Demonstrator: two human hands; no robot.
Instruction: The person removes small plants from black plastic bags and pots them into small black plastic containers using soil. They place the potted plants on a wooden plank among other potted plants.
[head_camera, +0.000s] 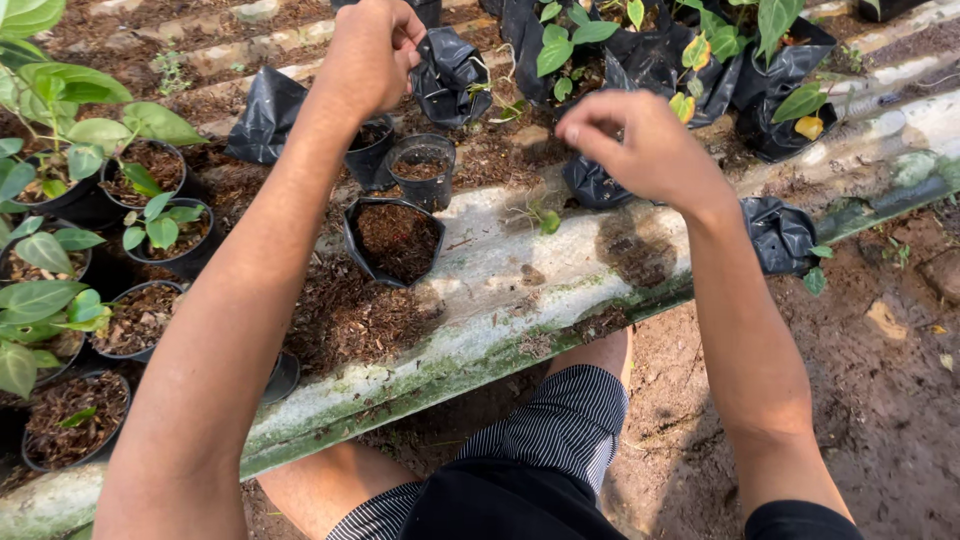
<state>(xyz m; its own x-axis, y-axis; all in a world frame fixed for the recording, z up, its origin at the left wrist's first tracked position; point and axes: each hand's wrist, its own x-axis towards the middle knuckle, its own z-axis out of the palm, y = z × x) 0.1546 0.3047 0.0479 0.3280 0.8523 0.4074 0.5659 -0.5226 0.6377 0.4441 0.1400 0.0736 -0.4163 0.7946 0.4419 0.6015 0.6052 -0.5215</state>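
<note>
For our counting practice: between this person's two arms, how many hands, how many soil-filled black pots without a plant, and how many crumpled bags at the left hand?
Hands: 2, the left hand and the right hand
Soil-filled pots without a plant: 3
Crumpled bag at the left hand: 1
Total: 6

No labels, signs or screens show. The only packaging is soft black plastic grow bags: one open soil-filled bag (393, 240) stands mid-surface, a crumpled empty bag (450, 72) lies beyond it, and another crumpled bag (785, 232) sits at the right edge.
</note>
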